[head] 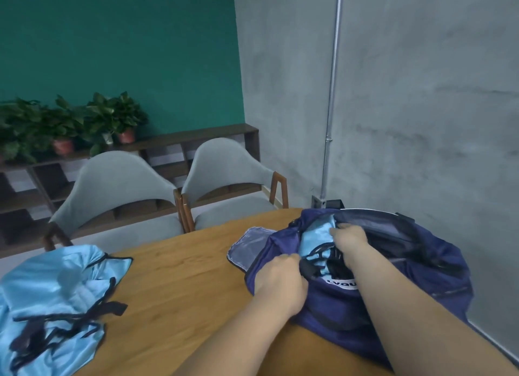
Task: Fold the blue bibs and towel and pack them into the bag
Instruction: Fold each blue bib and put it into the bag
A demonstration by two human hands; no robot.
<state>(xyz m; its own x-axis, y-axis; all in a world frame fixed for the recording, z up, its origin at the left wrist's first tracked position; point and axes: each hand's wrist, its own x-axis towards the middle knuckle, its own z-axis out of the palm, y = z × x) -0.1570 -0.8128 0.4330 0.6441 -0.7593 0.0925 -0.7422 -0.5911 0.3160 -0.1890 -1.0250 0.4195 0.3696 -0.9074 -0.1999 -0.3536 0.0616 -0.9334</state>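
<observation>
A dark blue bag (351, 299) lies open on the right of the wooden table (179, 269). A light blue bib with black straps (317, 240) is bunched in its mouth. My right hand (349, 243) reaches into the opening and presses on that bib, fingers partly hidden inside. My left hand (280, 284) grips the bag's near rim and holds the opening apart. Loose light blue bibs with black ties (56, 299) lie in a crumpled heap at the table's left edge.
Two grey chairs (118, 195) with wooden frames stand pushed in at the table's far side. Behind them a low dark shelf (196, 139) carries potted plants (67, 122). A grey concrete wall with a metal conduit (332, 94) rises just right of the bag.
</observation>
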